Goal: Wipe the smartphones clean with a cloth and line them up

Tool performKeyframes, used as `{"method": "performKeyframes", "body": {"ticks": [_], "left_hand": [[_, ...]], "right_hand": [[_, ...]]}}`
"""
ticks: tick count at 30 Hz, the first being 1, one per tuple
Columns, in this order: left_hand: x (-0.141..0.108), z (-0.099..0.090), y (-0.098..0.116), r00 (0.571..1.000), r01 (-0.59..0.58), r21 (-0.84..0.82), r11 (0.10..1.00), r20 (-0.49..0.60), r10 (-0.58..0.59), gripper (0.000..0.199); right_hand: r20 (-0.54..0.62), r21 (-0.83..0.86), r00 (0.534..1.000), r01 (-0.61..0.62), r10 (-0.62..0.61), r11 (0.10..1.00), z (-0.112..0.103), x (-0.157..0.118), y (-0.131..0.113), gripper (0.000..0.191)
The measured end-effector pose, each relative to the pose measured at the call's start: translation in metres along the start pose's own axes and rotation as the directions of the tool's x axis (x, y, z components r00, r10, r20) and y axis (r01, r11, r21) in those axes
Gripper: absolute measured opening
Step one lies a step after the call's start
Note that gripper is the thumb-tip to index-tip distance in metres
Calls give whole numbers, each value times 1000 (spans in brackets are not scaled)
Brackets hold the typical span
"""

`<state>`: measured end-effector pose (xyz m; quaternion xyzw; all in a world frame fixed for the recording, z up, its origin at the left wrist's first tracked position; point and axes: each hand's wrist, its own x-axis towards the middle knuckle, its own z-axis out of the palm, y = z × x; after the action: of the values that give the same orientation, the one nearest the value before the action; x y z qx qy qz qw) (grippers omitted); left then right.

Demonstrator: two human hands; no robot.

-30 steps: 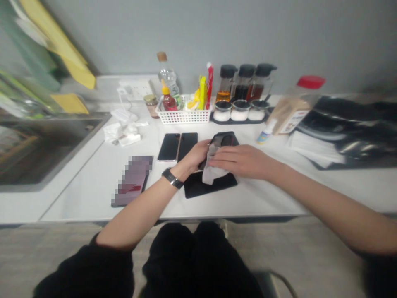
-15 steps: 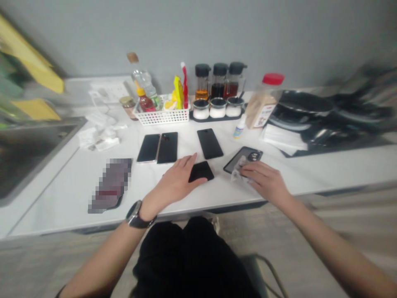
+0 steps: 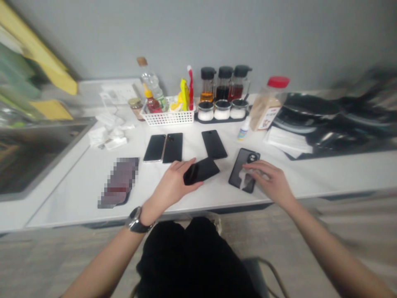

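My left hand (image 3: 180, 178) grips a black phone (image 3: 203, 169) by its left end, thumb along the near edge and fingers at the far edge. In my right hand (image 3: 269, 178) is a thin white wipe (image 3: 247, 179), pinched over a dark, translucent phone case (image 3: 237, 167) that lies on the counter. Beyond them lies one black phone (image 3: 214, 144). Two more phones, one with a light edge (image 3: 155, 147) and one dark (image 3: 173, 147), lie side by side farther left. A partly pixelated phone (image 3: 120, 182) rests at the left.
A white basket (image 3: 169, 118) with bottles stands at the back, beside seasoning jars (image 3: 222, 111). A small spray bottle (image 3: 243, 129) and white papers (image 3: 288, 140) lie to the right, near a black stove (image 3: 347, 134). A sink (image 3: 40, 153) is at the left.
My left hand has lifted and tilted the black phone, showing more of it. The phone case has turned more upright under the wipe. The whole view has shifted slightly.
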<state>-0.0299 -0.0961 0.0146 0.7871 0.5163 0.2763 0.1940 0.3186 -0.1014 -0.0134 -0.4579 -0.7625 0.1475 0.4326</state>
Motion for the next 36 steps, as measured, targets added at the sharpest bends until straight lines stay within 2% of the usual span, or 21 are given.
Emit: {"method": "performKeyframes", "body": {"ticks": [3,5,7,9,10,11,13,16,19,20,22,24,25,27,29,32,34,36], "left_hand": [[14,-15,5,992,125,-333,935,23,-124,74],[27,-20,8,978,205,-541,816,140,-153,66],[42,-18,10,951,294,-702,649,284,-123,54],[56,-10,11,900,433,-801,415,414,-139,48],[62,-6,10,876,481,-812,330,461,-142,47],[67,-1,9,861,509,-815,276,488,-146,46],[74,6,6,848,529,-817,229,506,-157,45],[77,7,1,874,480,-860,170,454,-173,38],[76,2,-4,909,385,-919,81,362,-209,36],[75,2,-5,904,381,-924,32,365,-221,34],[75,3,-6,866,446,-890,-94,455,-206,28],[77,6,-4,825,513,-837,-189,542,-162,45],[77,8,-3,818,522,-826,-210,555,-149,55],[79,13,0,836,478,-847,-231,520,-175,63],[79,16,0,844,427,-868,-255,483,-231,63],[76,18,-3,810,433,-859,-272,503,-302,69],[73,18,-6,795,460,-844,-276,529,-296,74],[71,20,-6,816,449,-843,-297,522,-248,78]], "right_hand": [[-257,32,965,-53,60,998,3,28,-9,20],[-399,86,916,-7,41,996,9,55,-17,18],[-475,143,880,72,4,987,20,84,-28,17],[-487,178,873,138,-35,974,33,111,-37,18],[-477,181,877,171,-66,969,41,122,-40,18],[-458,174,883,204,-104,963,48,132,-43,18],[-380,155,905,266,-192,951,62,143,-44,20],[-186,166,930,347,-317,923,80,145,-37,26],[-64,164,903,429,-424,888,91,139,-26,31],[-56,150,897,442,-439,884,92,138,-23,33],[-53,108,892,451,-448,886,93,138,-18,33],[-28,72,894,447,-447,891,92,139,-16,34],[5,64,895,444,-445,894,92,139,-17,35],[107,63,882,454,-458,889,93,136,-22,39],[239,44,830,510,-504,859,97,127,-30,45],[420,-4,704,633,-573,774,103,110,-45,69],[500,-13,629,692,-595,721,101,105,-48,84],[550,-16,584,723,-598,691,93,109,-43,87]]}}
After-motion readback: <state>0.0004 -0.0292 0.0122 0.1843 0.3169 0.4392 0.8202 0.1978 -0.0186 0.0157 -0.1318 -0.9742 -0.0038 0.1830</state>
